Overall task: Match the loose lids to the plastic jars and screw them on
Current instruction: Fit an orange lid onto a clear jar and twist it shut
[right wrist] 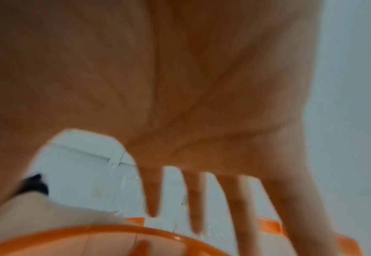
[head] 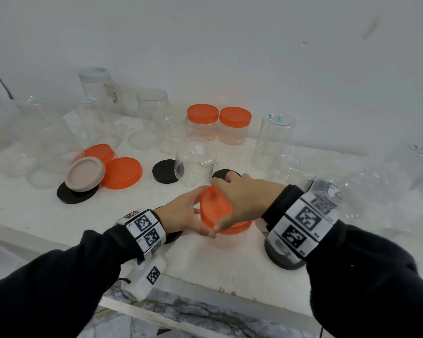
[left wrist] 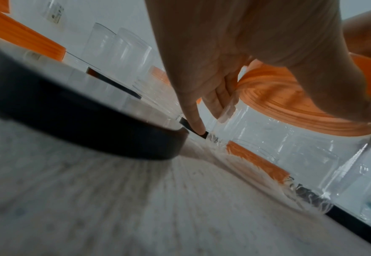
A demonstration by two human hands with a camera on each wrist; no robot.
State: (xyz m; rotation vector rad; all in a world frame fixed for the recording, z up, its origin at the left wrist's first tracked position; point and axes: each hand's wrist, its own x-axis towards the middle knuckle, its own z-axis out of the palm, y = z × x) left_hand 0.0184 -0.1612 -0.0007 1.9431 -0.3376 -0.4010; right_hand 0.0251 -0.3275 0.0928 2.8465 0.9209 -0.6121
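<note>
An orange lid (head: 215, 208) sits on a clear plastic jar (left wrist: 300, 155) near the table's front edge. My left hand (head: 185, 214) grips the jar from the left, its fingers (left wrist: 220, 100) curled round the wall just under the lid (left wrist: 289, 107). My right hand (head: 239, 198) lies over the lid from above, thumb on the near side and spread fingers (right wrist: 196, 207) reaching past the far rim (right wrist: 114, 232). From the head view, both hands hide most of the jar. The right wrist view is blurred.
Two orange-lidded jars (head: 202, 118) (head: 235, 120) stand at the back among several open clear jars (head: 195, 164). Loose orange lids (head: 121, 173), a beige lid (head: 85, 173) and black lids (head: 164, 171) (left wrist: 81, 124) lie to the left. Another black lid (head: 283, 261) lies under my right wrist.
</note>
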